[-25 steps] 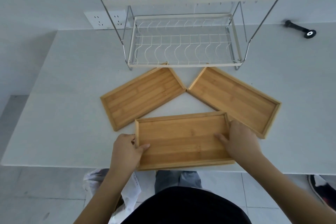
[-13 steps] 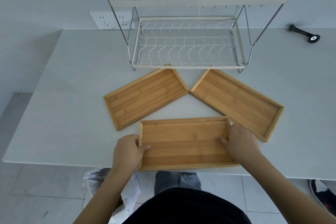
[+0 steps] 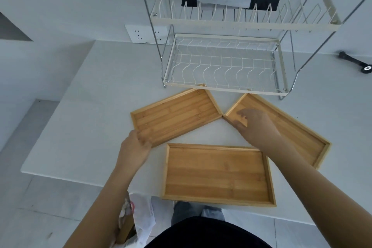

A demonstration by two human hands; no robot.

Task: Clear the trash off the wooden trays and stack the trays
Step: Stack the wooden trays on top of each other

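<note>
Now, trays bare, we start stacking: left hand pinches the left tray corner, right hand hovers spread, next lifting it onto the near tray.

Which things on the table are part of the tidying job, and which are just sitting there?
Part of the job:
- near rectangular wooden tray
- left slanted wooden tray, left hand at its corner
- right slanted wooden tray, right hand over it

Just sitting there:
- white wire dish rack
- small black tool
- white wall socket
</note>
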